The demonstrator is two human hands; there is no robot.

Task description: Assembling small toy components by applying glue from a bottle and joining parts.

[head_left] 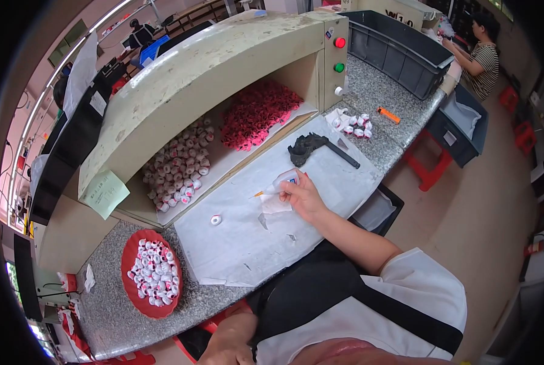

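My right hand [303,198] is closed around a small clear squeeze bottle [286,180] with a thin needle tip on an orange base, pointing left. Under it, a piece of white tissue [274,205] lies on the white paper sheet [211,258]. One small round white piece [216,219] sits alone on the paper, left of the needle tip and apart from it. Down at the lower edge is my left hand [228,351], near my body and away from the worktop; its fingers are mostly cut off by the frame.
A red scalloped bowl [162,311] holds many white-and-pink pieces. Inside the beige arched cabinet [223,58] are piles of white pieces [180,161] and pink parts [259,115]. A black-headed hammer-like tool [343,154], orange tube [388,115] and grey bin [399,67] stand right. A co-worker [483,61] sits beyond.
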